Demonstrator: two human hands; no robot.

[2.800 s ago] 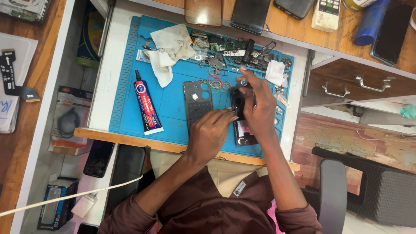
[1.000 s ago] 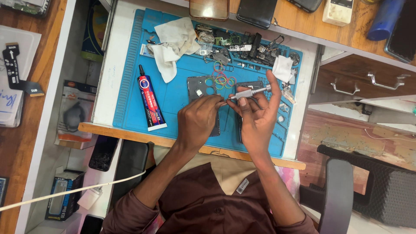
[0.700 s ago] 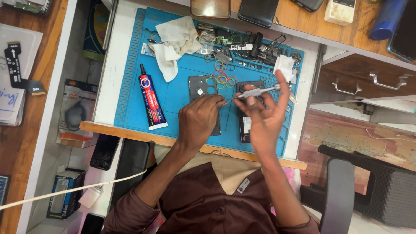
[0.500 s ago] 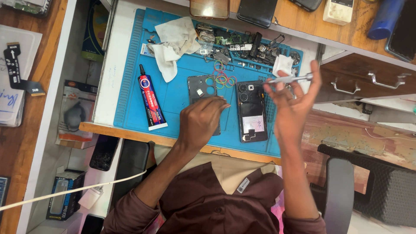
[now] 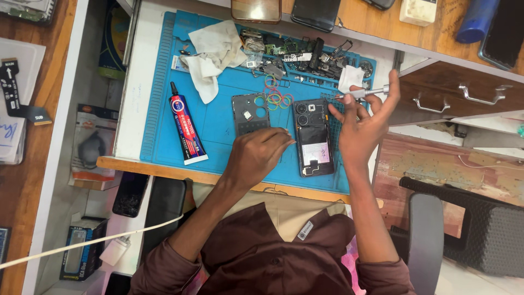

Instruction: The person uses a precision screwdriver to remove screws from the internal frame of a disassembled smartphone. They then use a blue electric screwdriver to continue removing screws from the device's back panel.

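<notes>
The right hand (image 5: 363,128) is raised over the right edge of the blue silicone repair mat (image 5: 218,117), its grip closed on a slim silver metal screwdriver (image 5: 364,93) pinched between thumb and fingertips, with the tool lying nearly level and its tip pointing left. Just left of this hand, flat on the mat, lies the opened black smartphone (image 5: 314,136), back cover off, camera rings at its upper end and a pale label showing in its middle.

The left hand (image 5: 256,155) rests knuckles-up on the mat beside the phone's left edge, fingers curled loosely inward; whether it pinches anything small cannot be told. Just above it lies the detached black back cover with round camera cut-outs (image 5: 250,113), and between that cover and the phone sit a few coloured rubber bands (image 5: 278,99).

Farther left on the mat lies a tube of adhesive with a black cap and a red and blue body (image 5: 185,125), set at a slant. A crumpled white cloth (image 5: 213,52) covers the mat's upper left part, a heap of small dark phone parts and screws (image 5: 303,54) fills the trays along its upper edge, and a small white wipe (image 5: 350,77) sits near the screwdriver's tip. The mat lies on a white desk (image 5: 134,98) with a wooden front edge. A brown wooden drawer with metal handles (image 5: 464,95) stands to the right.
</notes>
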